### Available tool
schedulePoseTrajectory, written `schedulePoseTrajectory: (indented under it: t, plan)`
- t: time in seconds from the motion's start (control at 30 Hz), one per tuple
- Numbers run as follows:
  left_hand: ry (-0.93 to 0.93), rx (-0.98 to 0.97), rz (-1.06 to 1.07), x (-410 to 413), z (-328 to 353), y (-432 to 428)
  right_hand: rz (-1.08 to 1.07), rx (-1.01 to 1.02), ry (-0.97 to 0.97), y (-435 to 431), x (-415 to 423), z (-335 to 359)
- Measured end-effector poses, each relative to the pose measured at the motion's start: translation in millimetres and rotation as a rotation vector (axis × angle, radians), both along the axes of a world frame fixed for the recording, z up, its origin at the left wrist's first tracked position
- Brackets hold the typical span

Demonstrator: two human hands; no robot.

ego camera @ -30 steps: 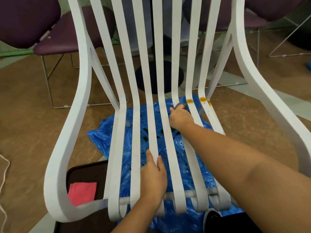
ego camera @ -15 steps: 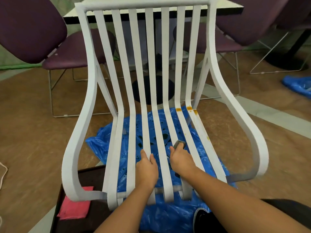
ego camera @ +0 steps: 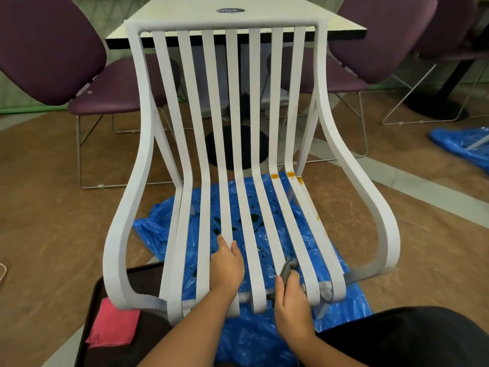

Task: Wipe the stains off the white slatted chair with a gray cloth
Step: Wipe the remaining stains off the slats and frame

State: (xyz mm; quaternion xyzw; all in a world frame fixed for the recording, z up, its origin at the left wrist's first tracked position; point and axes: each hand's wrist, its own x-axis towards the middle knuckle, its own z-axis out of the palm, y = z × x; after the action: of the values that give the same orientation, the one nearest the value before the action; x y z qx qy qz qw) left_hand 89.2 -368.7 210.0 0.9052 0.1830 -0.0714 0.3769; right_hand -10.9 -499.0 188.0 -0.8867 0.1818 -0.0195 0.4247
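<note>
Head view: gray cloth [ego camera: 287, 269] half-hidden in right hand [ego camera: 289, 300] at chair [ego camera: 143, 160] front

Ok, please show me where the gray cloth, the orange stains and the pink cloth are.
gray cloth [ego camera: 287, 271], head view: the end sticking up between two slats.
orange stains [ego camera: 274, 176], head view: the blot at the seat bend of the white slatted chair [ego camera: 225, 24].
pink cloth [ego camera: 113, 324], head view: its flat middle.

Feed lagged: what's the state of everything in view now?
white slatted chair: upright, on blue sheet
orange stains: unwiped, on two rightmost slats
gray cloth: bunched in right hand
left hand: holding a middle slat
blue sheet: spread out, dark-spotted
pink cloth: flat on tray
</note>
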Motion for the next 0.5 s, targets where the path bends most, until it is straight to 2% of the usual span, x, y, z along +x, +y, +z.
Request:
schedulePoseTrajectory:
  t: [0.07, 0.13, 0.23, 0.33, 0.5]
  plan:
    - [0.000, 0.002, -0.003, -0.1, -1.4, 1.3, 0.025, 0.074, -0.048, -1.9, -13.2, -13.0]
    - [-0.009, -0.006, -0.006, 0.4, -1.8, 1.3, 0.036, 0.126, -0.014, -3.3, -24.3, -21.3]
    - [-0.016, -0.013, -0.007, 0.6, -2.2, 0.3, -0.036, 0.167, 0.037, 0.6, -32.3, -32.9]
    - [-0.012, -0.026, -0.009, 0.3, -2.5, 1.0, -0.093, 0.197, -0.006, 7.0, -30.7, -34.5]
    - [-0.002, -0.063, -0.019, -1.2, -1.6, 2.8, -0.189, 0.093, -0.057, 15.2, -13.3, -15.0]
